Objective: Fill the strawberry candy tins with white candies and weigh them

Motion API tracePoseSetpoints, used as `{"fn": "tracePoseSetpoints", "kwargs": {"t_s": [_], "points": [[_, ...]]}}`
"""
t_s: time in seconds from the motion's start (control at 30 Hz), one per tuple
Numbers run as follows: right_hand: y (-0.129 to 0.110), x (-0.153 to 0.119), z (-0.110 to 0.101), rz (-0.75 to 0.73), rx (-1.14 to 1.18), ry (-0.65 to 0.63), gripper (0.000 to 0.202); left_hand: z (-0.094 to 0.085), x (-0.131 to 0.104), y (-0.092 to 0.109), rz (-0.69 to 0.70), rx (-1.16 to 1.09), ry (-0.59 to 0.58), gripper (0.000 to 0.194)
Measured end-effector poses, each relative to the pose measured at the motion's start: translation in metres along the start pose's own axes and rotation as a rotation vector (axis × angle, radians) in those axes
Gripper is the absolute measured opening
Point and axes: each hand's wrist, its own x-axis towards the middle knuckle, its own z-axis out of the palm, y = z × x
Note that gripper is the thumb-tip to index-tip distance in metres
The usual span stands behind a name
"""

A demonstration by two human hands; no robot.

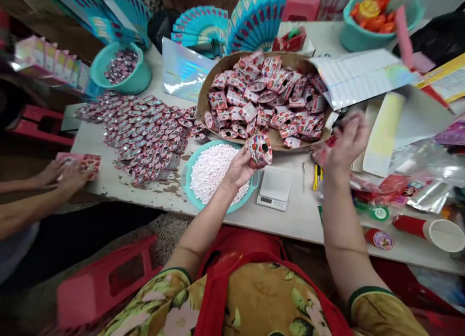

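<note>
My left hand (240, 170) holds a small printed red-and-white carton (259, 149) with a dark round hole, above the right part of a teal basin (186, 181) of white pellets (210, 174). Raised at the right of the large brown container (207, 84), my right hand (350, 140) is smeared by motion, and whether it holds anything is unclear. Many similar cartons (269, 96) fill that container. Right of the basin lies a white digital scale (275, 188).
Flattened pink packets (145, 132) cover the table's left part, below a teal bucket (121, 67). A co-worker's hands (67, 174) hold a pink box at far left. Plastic film, a yellow cutter (317, 176) and tape (379, 212) lie at right.
</note>
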Motion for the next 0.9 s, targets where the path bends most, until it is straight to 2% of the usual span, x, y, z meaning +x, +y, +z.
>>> {"fn": "tracePoseSetpoints", "kwargs": {"t_s": [0.03,0.1,0.17,0.2,0.27,0.33,0.37,0.43,0.53,0.6,0.7,0.8,0.9], "points": [[-0.015,-0.050,0.003,0.053,0.061,-0.038,0.065,0.001,-0.010,-0.010,0.002,-0.019,0.005,0.054],[-0.043,-0.139,0.011,0.233,0.128,-0.214,0.078,0.003,-0.033,-0.033,-0.021,-0.006,-0.007,0.060],[-0.061,-0.196,0.017,0.441,0.096,-0.152,0.068,-0.003,-0.052,-0.049,-0.053,0.125,-0.018,0.063],[-0.065,-0.209,0.016,0.522,0.098,-0.094,0.064,-0.011,-0.058,-0.050,-0.026,0.259,0.000,0.060],[-0.064,-0.211,0.005,0.602,0.115,0.034,0.060,-0.037,-0.063,-0.036,0.166,0.666,0.112,0.052],[-0.059,-0.198,-0.018,0.601,0.124,0.120,0.061,-0.071,-0.055,-0.006,0.437,1.157,0.240,0.049],[-0.056,-0.192,-0.032,0.596,0.116,0.150,0.060,-0.088,-0.047,0.010,0.522,1.381,0.259,0.049],[-0.056,-0.189,-0.059,0.615,0.093,0.182,0.058,-0.116,-0.028,0.033,0.553,1.718,0.156,0.052],[-0.065,-0.212,-0.079,0.681,0.067,0.201,0.055,-0.133,-0.009,0.038,0.467,1.959,-0.019,0.055],[-0.070,-0.236,-0.073,0.725,0.060,0.198,0.055,-0.132,-0.008,0.031,0.420,2.032,-0.041,0.053],[-0.073,-0.267,-0.044,0.787,0.059,0.160,0.056,-0.127,-0.012,0.023,0.397,2.108,-0.047,0.044],[-0.072,-0.291,-0.017,0.785,0.009,0.078,0.053,-0.126,-0.012,0.022,0.418,2.153,-0.109,0.036],[-0.067,-0.314,-0.014,0.739,-0.179,-0.062,0.052,-0.130,-0.009,0.023,0.426,2.174,-0.150,0.037]]}}
